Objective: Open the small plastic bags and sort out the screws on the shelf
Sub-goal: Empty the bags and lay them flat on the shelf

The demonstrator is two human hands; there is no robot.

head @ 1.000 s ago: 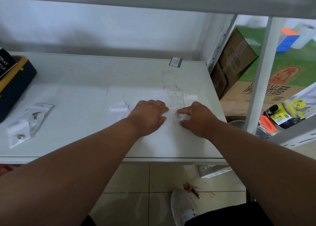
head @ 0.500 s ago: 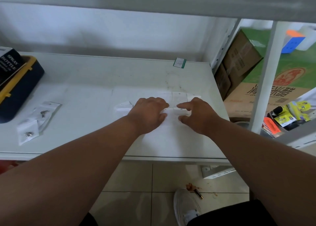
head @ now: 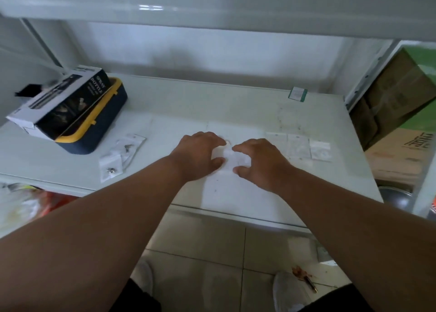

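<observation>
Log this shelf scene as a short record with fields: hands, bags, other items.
left hand: grips the bag, fingers curled
right hand: pinches the same bag
flat bags: in a row on the shelf, right of the hands
screw bags: left of the hands, screws visible inside
box: lies on the blue-yellow case, far left

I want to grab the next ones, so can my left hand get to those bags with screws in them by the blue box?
Probably yes. The bags with screws lie in the open on the shelf, left of the left hand, with nothing between them. That hand is touching a small bag now, though.
</observation>
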